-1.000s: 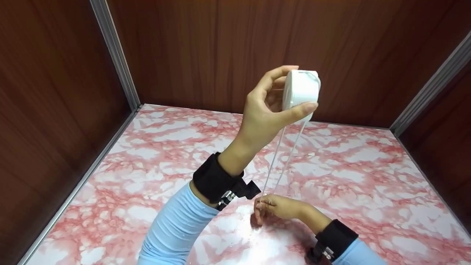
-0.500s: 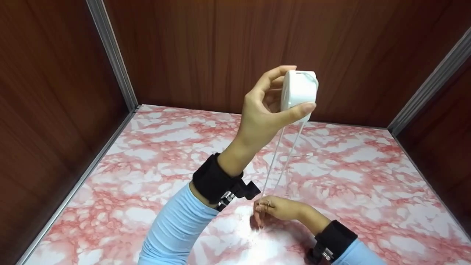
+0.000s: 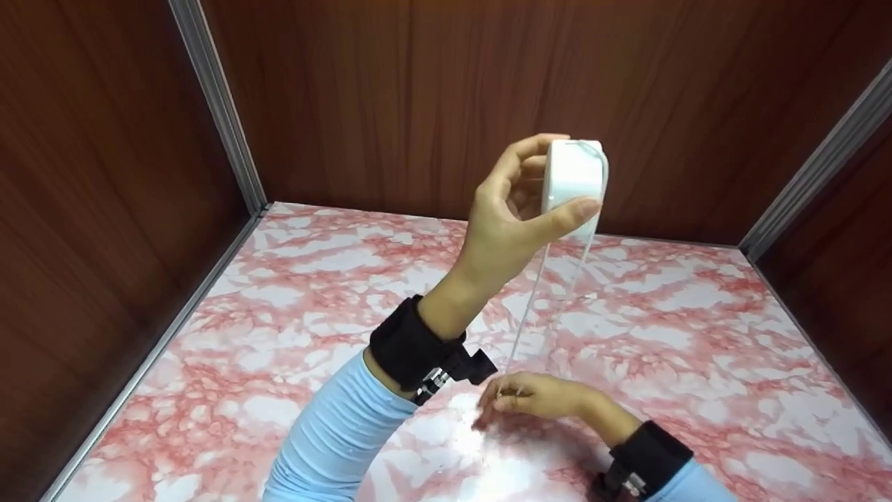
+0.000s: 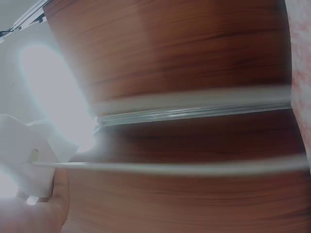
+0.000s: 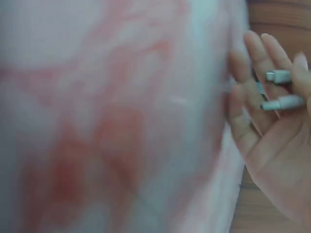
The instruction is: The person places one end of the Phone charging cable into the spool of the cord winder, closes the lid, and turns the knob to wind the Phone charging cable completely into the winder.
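My left hand [image 3: 498,226] holds up a white rounded block [image 3: 575,171], thumb across its near face and fingers round the far side. White cable [image 3: 528,314] hangs from the block in two strands, one bowing along its right edge. In the left wrist view, a blurred strand leaves a small slot in the white block [image 4: 29,141]. Lower down, close above the table, my right hand [image 3: 547,396] keeps the cable's ends. Two white connectors [image 5: 280,76] show under the thumb in the right wrist view, with the other fingers loosely extended.
Beneath both hands lies a red-and-white marbled tabletop [image 3: 334,279]. Dark wood-grain panels [image 3: 362,104] enclose the back and sides, joined by grey metal corner posts [image 3: 223,111]. A bright lamp [image 4: 53,92] glares in the left wrist view.
My left hand and the block have dipped slightly and shifted right. The right-hand strand has slackened and bulges from the block's edge. My right hand has turned a little, its fingers looser.
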A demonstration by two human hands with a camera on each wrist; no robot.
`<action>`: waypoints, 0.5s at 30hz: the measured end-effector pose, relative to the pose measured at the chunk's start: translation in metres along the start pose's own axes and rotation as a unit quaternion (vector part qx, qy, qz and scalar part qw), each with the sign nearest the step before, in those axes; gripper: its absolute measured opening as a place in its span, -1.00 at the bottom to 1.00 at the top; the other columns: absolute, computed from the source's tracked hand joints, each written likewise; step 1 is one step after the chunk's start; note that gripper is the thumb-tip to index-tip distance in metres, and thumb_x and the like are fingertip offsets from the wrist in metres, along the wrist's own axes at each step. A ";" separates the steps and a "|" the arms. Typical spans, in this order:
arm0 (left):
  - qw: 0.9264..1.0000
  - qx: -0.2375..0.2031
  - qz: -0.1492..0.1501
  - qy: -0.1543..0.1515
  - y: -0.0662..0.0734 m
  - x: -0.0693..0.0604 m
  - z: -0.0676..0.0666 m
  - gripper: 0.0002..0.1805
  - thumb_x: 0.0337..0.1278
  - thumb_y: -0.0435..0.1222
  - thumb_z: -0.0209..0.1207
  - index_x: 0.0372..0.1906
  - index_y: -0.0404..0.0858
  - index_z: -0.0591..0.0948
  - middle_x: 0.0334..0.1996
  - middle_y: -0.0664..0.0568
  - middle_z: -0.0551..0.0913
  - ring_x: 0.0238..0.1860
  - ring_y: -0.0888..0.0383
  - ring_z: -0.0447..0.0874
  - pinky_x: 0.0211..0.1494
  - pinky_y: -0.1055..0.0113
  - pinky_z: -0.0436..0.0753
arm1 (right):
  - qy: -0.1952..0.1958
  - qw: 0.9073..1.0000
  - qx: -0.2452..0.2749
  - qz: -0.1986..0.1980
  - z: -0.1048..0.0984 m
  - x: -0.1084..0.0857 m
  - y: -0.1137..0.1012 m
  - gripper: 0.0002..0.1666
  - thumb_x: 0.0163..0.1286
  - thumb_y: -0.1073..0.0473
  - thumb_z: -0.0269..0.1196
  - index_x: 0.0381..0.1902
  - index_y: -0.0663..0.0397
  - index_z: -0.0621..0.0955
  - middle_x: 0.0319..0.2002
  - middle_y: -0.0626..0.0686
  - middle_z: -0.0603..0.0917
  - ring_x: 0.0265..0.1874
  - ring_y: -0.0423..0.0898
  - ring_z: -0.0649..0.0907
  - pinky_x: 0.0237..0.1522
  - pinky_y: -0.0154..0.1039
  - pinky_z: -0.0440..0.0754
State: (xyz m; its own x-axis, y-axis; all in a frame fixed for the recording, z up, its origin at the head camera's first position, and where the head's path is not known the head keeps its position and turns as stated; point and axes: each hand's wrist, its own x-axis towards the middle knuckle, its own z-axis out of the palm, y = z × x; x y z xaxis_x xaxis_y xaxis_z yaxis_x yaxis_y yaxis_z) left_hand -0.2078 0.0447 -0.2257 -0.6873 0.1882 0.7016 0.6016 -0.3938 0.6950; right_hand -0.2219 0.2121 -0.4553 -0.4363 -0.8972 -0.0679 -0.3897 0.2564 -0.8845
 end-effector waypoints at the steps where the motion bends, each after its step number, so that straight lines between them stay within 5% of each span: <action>1: 1.000 0.001 0.000 -0.001 0.000 0.000 0.000 -0.39 -0.05 -0.44 0.33 0.18 -0.36 0.40 -0.12 -0.14 0.57 -0.23 0.14 0.58 -0.15 0.21 0.68 | -0.002 1.000 -0.003 0.007 -0.005 -0.004 -0.004 -0.63 0.45 0.26 0.08 0.18 0.22 0.49 0.08 0.22 0.62 0.06 0.15 0.62 0.15 -0.15 0.55; 6: 1.000 0.008 0.000 -0.009 -0.002 0.000 -0.001 -0.37 -0.06 -0.44 0.34 0.20 -0.33 0.40 -0.09 -0.13 0.57 -0.22 0.12 0.59 -0.15 0.22 0.69 | 0.002 0.995 -0.064 0.082 -0.044 -0.028 -0.045 -0.39 0.39 0.29 0.12 0.38 0.18 0.32 0.32 0.24 0.42 0.28 0.26 0.42 0.26 0.08 0.43; 9: 1.000 0.016 0.000 -0.014 -0.004 -0.001 -0.002 -0.34 -0.07 -0.43 0.36 0.22 -0.31 0.40 -0.08 -0.13 0.57 -0.21 0.11 0.60 -0.15 0.23 0.69 | 0.107 0.980 -0.122 0.112 -0.070 -0.041 -0.080 -0.50 0.47 0.25 0.04 0.34 0.20 0.38 0.27 0.22 0.49 0.25 0.19 0.47 0.23 0.11 0.45; 10: 1.000 0.018 -0.001 -0.015 -0.005 -0.002 -0.002 -0.34 -0.07 -0.43 0.36 0.22 -0.31 0.40 -0.08 -0.12 0.57 -0.21 0.11 0.60 -0.14 0.24 0.68 | 0.167 0.970 -0.139 0.105 -0.078 -0.043 -0.093 -0.54 0.48 0.24 0.05 0.30 0.20 0.43 0.22 0.20 0.54 0.20 0.13 0.53 0.20 0.05 0.49; 12: 1.000 0.024 -0.004 -0.016 -0.006 -0.002 -0.003 -0.33 -0.07 -0.42 0.37 0.22 -0.30 0.40 -0.07 -0.12 0.57 -0.19 0.12 0.59 -0.12 0.26 0.67 | 0.313 0.936 -0.149 0.060 -0.090 -0.044 -0.118 -0.62 0.46 0.28 0.09 0.19 0.26 0.51 0.07 0.12 0.64 0.07 -0.02 0.61 0.13 -0.12 0.56; 15: 0.999 0.032 -0.015 -0.021 -0.007 -0.003 -0.003 -0.32 -0.06 -0.40 0.38 0.23 -0.28 0.39 -0.04 -0.12 0.56 -0.16 0.12 0.59 -0.10 0.27 0.67 | 0.484 0.863 -0.110 -0.095 -0.097 -0.040 -0.153 -0.76 0.36 0.44 0.15 -0.03 0.38 0.58 -0.19 0.04 0.69 -0.20 -0.18 0.66 -0.10 -0.36 0.62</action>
State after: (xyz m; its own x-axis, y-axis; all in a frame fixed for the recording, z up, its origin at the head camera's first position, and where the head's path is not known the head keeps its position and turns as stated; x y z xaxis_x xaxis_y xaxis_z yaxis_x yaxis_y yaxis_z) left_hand -0.2113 0.0445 -0.2330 -0.6889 0.2376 0.6848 0.6066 -0.3283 0.7241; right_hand -0.2236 0.2432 -0.2725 -0.7789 -0.2382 0.5801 -0.6271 0.2949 -0.7210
